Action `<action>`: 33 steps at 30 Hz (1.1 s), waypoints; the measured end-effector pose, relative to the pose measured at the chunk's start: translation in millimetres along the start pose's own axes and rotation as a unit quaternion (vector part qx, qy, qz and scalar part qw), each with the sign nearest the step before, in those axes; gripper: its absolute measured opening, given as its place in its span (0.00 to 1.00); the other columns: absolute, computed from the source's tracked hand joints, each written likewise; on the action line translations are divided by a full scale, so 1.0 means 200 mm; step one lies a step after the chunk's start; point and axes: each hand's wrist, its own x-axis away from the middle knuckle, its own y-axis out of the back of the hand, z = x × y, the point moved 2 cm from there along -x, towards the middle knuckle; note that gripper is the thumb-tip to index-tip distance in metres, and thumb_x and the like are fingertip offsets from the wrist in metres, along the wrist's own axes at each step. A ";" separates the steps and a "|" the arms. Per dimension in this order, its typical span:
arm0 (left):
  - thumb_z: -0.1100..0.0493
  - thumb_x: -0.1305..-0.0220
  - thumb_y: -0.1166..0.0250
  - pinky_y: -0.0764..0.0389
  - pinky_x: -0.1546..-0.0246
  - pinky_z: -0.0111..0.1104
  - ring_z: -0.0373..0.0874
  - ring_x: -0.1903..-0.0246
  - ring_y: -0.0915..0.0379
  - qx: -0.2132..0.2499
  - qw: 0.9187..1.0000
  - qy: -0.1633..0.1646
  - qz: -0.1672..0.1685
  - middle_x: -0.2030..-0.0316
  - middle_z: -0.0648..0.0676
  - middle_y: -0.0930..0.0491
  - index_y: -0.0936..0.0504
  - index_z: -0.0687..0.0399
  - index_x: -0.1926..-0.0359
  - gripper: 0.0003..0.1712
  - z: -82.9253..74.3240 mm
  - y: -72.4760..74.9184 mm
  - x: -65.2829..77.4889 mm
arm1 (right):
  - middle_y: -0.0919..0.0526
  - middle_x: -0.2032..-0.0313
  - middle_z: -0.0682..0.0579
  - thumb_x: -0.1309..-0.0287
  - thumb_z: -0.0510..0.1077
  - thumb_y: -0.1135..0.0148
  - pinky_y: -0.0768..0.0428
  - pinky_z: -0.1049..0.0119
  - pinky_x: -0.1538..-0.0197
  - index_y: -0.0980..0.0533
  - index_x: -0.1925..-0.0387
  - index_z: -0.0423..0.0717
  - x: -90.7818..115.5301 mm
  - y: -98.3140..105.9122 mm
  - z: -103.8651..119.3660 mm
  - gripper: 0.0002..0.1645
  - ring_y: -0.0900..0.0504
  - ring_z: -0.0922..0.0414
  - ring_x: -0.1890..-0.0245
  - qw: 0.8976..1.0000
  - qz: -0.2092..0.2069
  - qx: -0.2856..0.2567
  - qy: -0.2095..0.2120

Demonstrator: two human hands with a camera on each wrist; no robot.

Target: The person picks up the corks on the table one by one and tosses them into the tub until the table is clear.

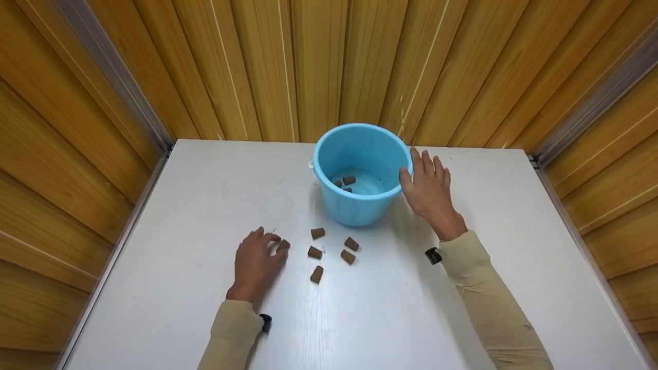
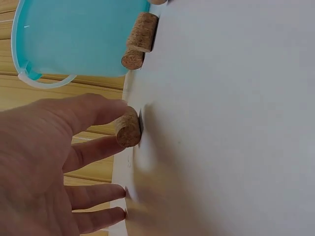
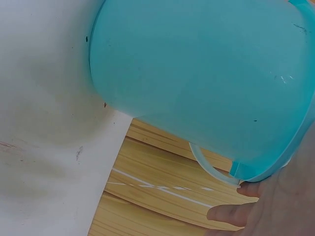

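left grip (image 1: 257, 264): thumb and forefinger pinching one cork (image 1: 283, 245), at desk (image 1: 185, 205) surface, left of loose corks (image 1: 315, 252). right grip (image 1: 429, 190): released, fingers extended, thumb at rim (image 1: 360, 197) of blue bucket (image 1: 357, 211). loose corks: five, on desk, in front of bucket. inner corks (image 1: 349, 180): three visible, on bucket floor. bucket: upright, pale handle (image 2: 47, 85). walls (image 1: 318, 72): wood-pattern panels.

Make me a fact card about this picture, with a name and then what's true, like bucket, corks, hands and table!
Bucket: light blue, upright
Corks inside: at least three show
Corks loose on the table: five, in front of the bucket
Left grip: pinches one more cork between thumb and finger
Right grip: at the bucket's rim, fingers extended outside it
Table: white
Walls: wood-patterned
Sleeves: beige
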 end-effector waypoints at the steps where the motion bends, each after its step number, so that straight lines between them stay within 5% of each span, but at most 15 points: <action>1: 0.52 0.32 0.27 0.38 0.28 0.62 0.67 0.28 0.34 0.003 1.000 0.002 -0.005 0.31 0.70 0.27 0.09 0.56 0.50 0.15 0.00 0.00 0.00 | 0.58 0.18 0.30 0.21 0.62 0.64 0.68 0.27 0.25 0.56 0.14 0.42 0.00 0.00 0.00 0.46 0.65 0.28 0.19 1.000 0.001 0.001 -0.001; 17: 0.52 0.31 0.29 0.41 0.29 0.67 0.68 0.29 0.34 0.020 0.999 0.005 -0.032 0.32 0.70 0.25 0.08 0.54 0.60 0.11 -0.01 -0.01 0.00 | 0.55 0.18 0.29 0.21 0.62 0.64 0.68 0.28 0.25 0.54 0.15 0.42 0.00 0.00 0.00 0.46 0.64 0.29 0.19 1.000 -0.009 -0.012 0.007; 33: 0.52 0.30 0.29 0.41 0.30 0.69 0.68 0.29 0.33 0.035 0.998 0.000 -0.045 0.33 0.69 0.23 0.08 0.55 0.58 0.11 -0.04 0.00 -0.01 | 0.56 0.18 0.29 0.21 0.62 0.64 0.68 0.28 0.25 0.55 0.15 0.42 0.00 0.00 0.00 0.46 0.64 0.29 0.19 1.000 -0.005 -0.007 0.002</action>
